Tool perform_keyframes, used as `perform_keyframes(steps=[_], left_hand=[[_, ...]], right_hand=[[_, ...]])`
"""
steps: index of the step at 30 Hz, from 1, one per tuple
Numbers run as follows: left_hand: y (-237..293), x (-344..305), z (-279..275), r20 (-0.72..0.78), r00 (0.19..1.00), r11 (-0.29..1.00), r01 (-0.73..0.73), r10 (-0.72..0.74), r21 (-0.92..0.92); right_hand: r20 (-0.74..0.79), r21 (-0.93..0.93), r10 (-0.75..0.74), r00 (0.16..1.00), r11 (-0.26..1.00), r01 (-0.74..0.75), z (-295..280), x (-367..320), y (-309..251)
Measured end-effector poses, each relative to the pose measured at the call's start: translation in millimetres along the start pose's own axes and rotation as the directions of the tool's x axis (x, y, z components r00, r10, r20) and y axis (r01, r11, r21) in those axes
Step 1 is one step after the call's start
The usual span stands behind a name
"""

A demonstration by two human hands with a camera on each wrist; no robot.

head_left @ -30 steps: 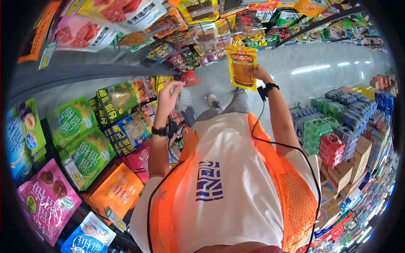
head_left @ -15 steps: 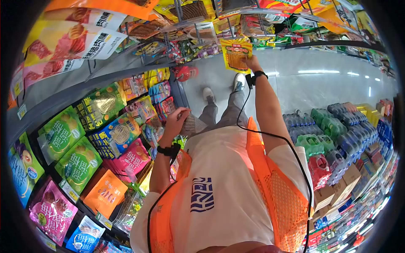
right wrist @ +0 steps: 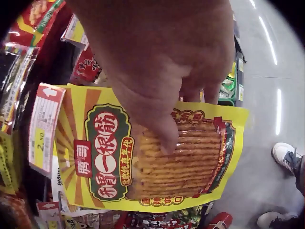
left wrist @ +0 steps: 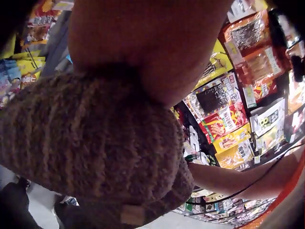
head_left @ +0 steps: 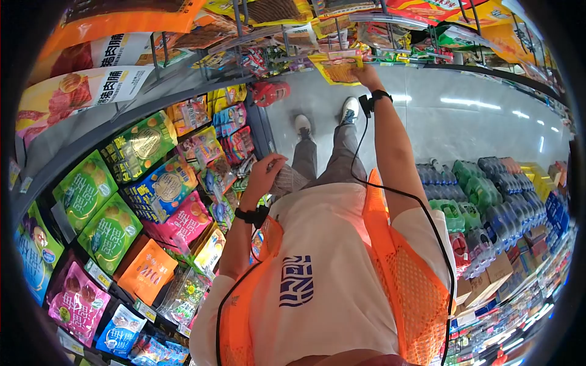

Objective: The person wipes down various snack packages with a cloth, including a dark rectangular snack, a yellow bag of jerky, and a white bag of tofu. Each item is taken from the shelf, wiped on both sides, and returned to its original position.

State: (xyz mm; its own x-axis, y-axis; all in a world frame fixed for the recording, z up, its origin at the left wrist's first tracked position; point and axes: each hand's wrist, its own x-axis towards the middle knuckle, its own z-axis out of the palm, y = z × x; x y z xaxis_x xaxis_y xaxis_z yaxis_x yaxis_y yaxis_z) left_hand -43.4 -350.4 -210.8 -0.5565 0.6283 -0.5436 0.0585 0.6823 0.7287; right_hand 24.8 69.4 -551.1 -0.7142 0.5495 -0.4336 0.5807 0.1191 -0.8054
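My right hand (head_left: pixel 368 78) pinches a yellow snack packet (right wrist: pixel 186 162) by its edge, the thumb lying across the clear window that shows brown strips. In the right wrist view the packet is held in front of the hanging snack rack, beside a price tag (right wrist: pixel 46 129). My left hand (head_left: pixel 266 177) grips a grey-brown knitted hat (left wrist: pixel 95 138) with a small tag at its hem. The hat hangs by my left thigh in the head view. Most of the left fingers are hidden behind the knit in the left wrist view.
Snack bags (head_left: pixel 110 235) fill the slanted shelf on the left. More packets hang from hooks (head_left: pixel 241 12) along the top. Shrink-wrapped bottles (head_left: pixel 506 213) and cardboard boxes (head_left: pixel 488 280) are stacked at the right. A red object (head_left: pixel 268 93) sits on the floor by the shelf's end.
My right hand has moved forward with the yellow packet, up to the hanging rack. The left hand has come down toward my thigh with the knitted hat.
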Motion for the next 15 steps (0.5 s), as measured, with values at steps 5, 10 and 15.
perform_keyframes(steps=[5, 10, 15], left_hand=[[-8, 1, 7, 0.023, 0.997, 0.996, 0.081, -0.080, -0.027], [-18, 3, 11, 0.045, 0.992, 0.992, 0.117, -0.114, -0.053], [-22, 2, 11, 0.057, 0.993, 0.993, 0.104, -0.101, -0.053]], right_hand=[[-0.003, 0.415, 0.076, 0.997, 0.907, -0.068, -10, -6, -38], [0.062, 0.373, 0.095, 0.993, 0.921, -0.112, -9, 3, -23], [0.066, 0.279, -0.058, 0.996, 0.959, 0.038, 0, -6, 0]])
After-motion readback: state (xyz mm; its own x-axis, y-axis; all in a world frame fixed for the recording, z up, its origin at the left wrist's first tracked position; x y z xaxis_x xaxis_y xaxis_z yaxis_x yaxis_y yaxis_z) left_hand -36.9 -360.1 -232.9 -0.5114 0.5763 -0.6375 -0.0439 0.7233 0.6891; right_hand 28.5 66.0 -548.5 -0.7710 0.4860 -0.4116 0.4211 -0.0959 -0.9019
